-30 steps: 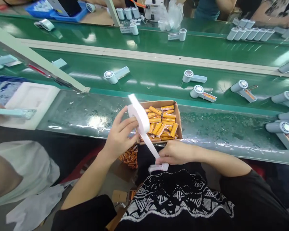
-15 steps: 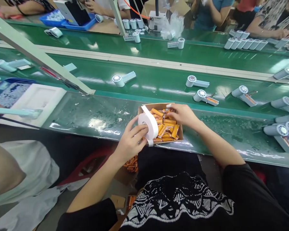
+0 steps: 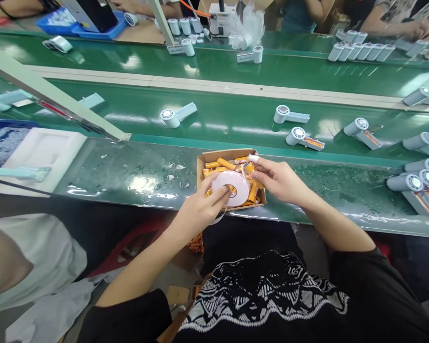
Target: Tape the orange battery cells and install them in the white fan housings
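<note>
My left hand (image 3: 209, 200) is closed on a roll of white tape (image 3: 242, 191), its fingers through the core. A loose strip hangs below the roll. Beneath it sits an open cardboard box (image 3: 200, 167) of orange wrapped batteries (image 3: 226, 164) with thin wires. My right hand (image 3: 277, 178), a white cover on its index fingertip, pinches an orange battery (image 3: 250, 168) over the box's right side. A short end of tape rises from the roll close to that battery; whether they touch I cannot tell.
Behind the bench edge (image 3: 150, 190) runs a green conveyor (image 3: 229, 112) with light-blue handheld fan bodies (image 3: 169, 118), some with orange batteries in the handles. More fans (image 3: 411, 182) stand at right. A slanted metal post (image 3: 57, 102) and white foam tray (image 3: 53, 152) are left. Co-workers sit opposite and at left.
The tape roll has turned its flat side up and moved right, towards my right hand. An orange battery now shows in my right fingers. The view has shifted slightly.
</note>
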### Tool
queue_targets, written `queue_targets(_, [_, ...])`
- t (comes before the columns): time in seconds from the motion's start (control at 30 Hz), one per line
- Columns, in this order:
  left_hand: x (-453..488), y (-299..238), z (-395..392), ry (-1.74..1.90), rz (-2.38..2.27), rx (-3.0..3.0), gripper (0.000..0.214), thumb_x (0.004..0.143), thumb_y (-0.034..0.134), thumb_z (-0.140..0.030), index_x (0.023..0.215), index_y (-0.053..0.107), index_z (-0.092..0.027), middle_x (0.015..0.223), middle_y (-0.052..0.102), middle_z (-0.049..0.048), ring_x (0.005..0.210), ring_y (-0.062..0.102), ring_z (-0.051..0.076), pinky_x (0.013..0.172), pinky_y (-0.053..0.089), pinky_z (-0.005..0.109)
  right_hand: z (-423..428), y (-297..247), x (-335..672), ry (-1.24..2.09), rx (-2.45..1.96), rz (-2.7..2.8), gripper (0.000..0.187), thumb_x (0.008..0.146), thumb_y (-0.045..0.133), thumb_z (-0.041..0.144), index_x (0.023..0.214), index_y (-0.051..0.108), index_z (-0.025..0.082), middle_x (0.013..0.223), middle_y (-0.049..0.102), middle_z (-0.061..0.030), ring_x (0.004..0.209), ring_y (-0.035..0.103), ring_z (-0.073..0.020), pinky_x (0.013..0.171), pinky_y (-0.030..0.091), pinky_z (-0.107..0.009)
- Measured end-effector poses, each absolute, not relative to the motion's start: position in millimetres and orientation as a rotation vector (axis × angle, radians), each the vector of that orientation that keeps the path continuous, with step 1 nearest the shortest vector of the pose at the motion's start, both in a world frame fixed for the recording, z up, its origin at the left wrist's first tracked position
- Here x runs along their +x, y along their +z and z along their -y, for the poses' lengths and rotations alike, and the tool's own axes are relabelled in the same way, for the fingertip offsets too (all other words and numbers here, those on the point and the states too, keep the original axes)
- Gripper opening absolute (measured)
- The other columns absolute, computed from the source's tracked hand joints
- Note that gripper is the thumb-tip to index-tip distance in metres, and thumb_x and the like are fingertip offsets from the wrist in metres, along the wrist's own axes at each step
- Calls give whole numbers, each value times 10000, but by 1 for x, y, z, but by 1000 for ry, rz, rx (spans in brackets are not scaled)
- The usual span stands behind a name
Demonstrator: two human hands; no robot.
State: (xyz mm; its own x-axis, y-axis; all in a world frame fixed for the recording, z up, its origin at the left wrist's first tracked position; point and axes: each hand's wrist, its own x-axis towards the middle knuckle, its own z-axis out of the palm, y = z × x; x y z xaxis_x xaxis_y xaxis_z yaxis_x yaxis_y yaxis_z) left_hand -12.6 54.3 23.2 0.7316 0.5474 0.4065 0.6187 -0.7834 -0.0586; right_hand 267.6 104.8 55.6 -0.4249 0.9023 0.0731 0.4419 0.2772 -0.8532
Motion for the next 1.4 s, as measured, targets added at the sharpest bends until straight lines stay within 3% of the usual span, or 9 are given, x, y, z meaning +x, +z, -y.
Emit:
queue_targets(0.23, [1, 38, -55, -484, 987, -2764, 341, 1022, 623, -44, 1329, 734, -145, 1231, 749, 132, 1503, 554, 449, 1108, 674, 545, -108, 59, 276, 1164, -1214, 2071, 337, 1023, 672, 378, 1304, 759, 214, 898, 764, -26, 796, 677, -186, 813, 568, -339])
queue_targets(0.37, [14, 37, -54, -588, 1130, -2781, 420, 1002, 652, -50, 1404, 692, -166, 1243, 720, 146, 1549, 485, 467, 1196, 588, 649, -97, 31, 263, 1320, -1075, 1417, 543, 888, 842, 492, 1356, 722, 242, 1137, 810, -66, 1068, 771, -250, 1022, 644, -451])
queue_targets(0.5, [43, 31, -45, -725, 1154, -2721, 345, 1030, 662, -139, 1371, 701, -170, 1121, 705, 139, 1509, 511, 492, 1178, 566, 720, -74, 8, 235, 1097, -1020, 880, 644, 912, 802, 582, 1470, 626, 313, 1325, 773, -102, 1278, 744, -288, 1120, 632, -502])
queue_targets(0.63, [72, 21, -26, -737, 1080, -2801, 237, 1030, 624, -124, 1201, 764, -211, 985, 690, 110, 1376, 646, 426, 1042, 681, 607, -96, 10, 272, 833, -1113, 909, 594, 998, 678, 533, 1536, 576, 303, 1405, 711, -136, 1361, 693, -326, 1138, 615, -553])
queue_targets(0.77, [54, 11, -34, -726, 1072, -2826, 259, 970, 663, -93, 1175, 793, -182, 1024, 741, 122, 1348, 661, 415, 1149, 610, 680, -120, 5, 362, 376, -1176, 886, 575, 1069, 488, 556, 1611, 503, 365, 1565, 596, -117, 1503, 584, -337, 1173, 568, -618])
queue_targets(0.87, [11, 9, -64, -572, 1269, -2904, 314, 951, 755, -205, 1261, 789, -167, 1197, 775, 162, 1420, 595, 447, 1143, 591, 699, -91, -18, 411, 429, -1248, 841, 678, 943, 744, 535, 1581, 528, 457, 1495, 669, -83, 1331, 716, -314, 1091, 624, -575])
queue_targets(1.03, [-1, 22, -148, -724, 1202, -3090, 221, 1020, 734, -386, 1154, 808, -226, 1132, 812, 94, 1321, 642, 342, 1126, 586, 543, -29, -54, 448, 627, -1265, 527, 624, 707, 996, 422, 1277, 745, 383, 1155, 821, -40, 944, 820, -241, 838, 695, -420])
queue_targets(1.17, [98, 31, -253, -612, 1077, -3066, 300, 1094, 583, -363, 1210, 789, -178, 1142, 801, 111, 1150, 690, 292, 1081, 572, 481, -27, -61, 454, 619, -1271, 465, 586, 721, 991, 393, 1253, 747, 374, 1112, 837, -42, 915, 834, -252, 808, 707, -428])
queue_targets(1.4, [300, 10, -375, 68, 943, -3016, 498, 1014, 625, -246, 1491, 663, -110, 1625, 521, 246, 1487, 430, 480, 1162, 446, 598, -37, -61, 441, 644, -1368, 512, 460, 838, 899, 447, 1269, 755, 381, 1148, 839, -75, 970, 846, -296, 857, 718, -501])
